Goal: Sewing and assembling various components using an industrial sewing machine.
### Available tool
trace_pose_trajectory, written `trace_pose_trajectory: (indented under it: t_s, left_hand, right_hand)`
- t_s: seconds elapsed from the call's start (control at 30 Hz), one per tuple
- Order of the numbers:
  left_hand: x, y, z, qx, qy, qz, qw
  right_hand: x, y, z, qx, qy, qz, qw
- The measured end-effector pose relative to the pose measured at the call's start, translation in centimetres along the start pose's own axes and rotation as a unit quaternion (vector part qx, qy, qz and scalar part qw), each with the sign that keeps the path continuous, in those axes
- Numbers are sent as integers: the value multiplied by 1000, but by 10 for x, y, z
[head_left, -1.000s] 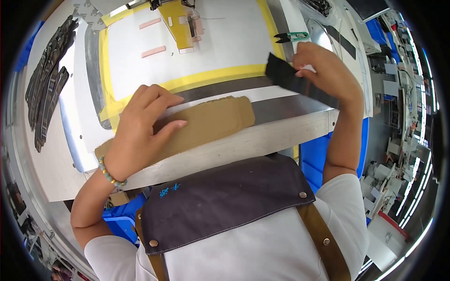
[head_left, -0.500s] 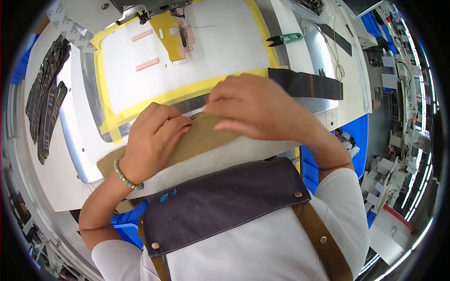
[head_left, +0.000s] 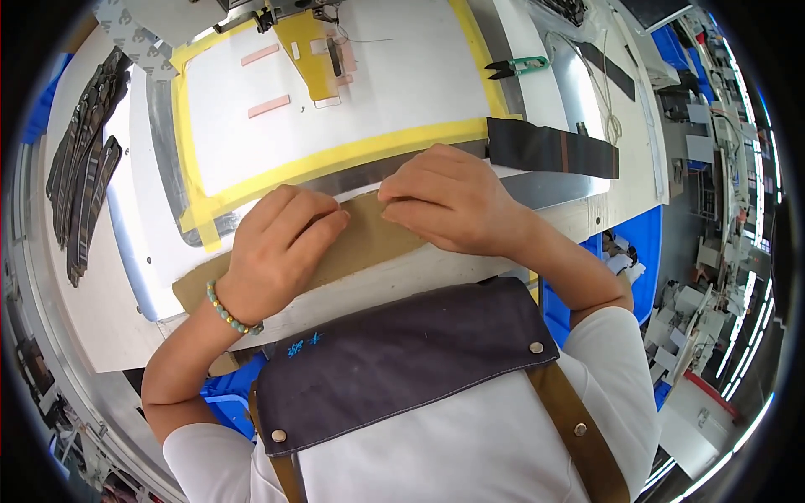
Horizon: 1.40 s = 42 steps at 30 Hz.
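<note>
Head view: brown cardboard strip [head_left: 360, 230] lies along front edge of table [head_left: 579, 216], left of center. Left hand [head_left: 281, 239] on it, fingers bent and held together, thumb close to index. Right hand [head_left: 453, 201] at strip's right end, fingers curled together, thumb tip near index; can't tell if either hand pinches anything. Dark fabric strip [head_left: 524, 147] with brown stripe lies just beyond right hand, toward table's front right corner. Green-handled thread snips [head_left: 511, 69] farther back, right side. Behind hands: white sheet [head_left: 218, 126] bordered by yellow tape [head_left: 360, 161], with yellow template [head_left: 306, 59] and pink strips [head_left: 268, 106]. Dark striped bundle [head_left: 84, 151] near table's left edge.
</note>
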<state>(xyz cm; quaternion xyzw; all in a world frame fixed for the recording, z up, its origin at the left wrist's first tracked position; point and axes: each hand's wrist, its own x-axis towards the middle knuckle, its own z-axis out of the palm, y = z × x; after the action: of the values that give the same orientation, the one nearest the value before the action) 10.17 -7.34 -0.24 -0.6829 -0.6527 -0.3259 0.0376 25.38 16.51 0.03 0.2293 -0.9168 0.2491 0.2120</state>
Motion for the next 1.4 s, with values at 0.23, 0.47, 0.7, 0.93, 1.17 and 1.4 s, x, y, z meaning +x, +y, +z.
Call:
trace_pose_trajectory:
  t_s: [0.23,0.47,0.7,0.93,1.17,1.4]
  left_hand:
    - [3,2,3,-16,14,-27,999]
    - [5,3,1,-28,-5,-68,997]
    - [4,1,3,-30,-7,-41,999]
    - [9,-4,-20,-136,-43,-106,984]
    - [-34,-45,-107,-337,-96,-372,859]
    - [-37,-99,-183,62,-88,-357,928]
  right_hand:
    - [2,-4,7,2,9,125,992]
    - [-4,1,10,-18,36,26,999]
    - [-9,3,11,-75,55,-41,995]
    - [16,-4,-12,-16,54,11,998]
    - [53,0,-28,106,11,175,979]
    - [118,18,33,139,33,200,969]
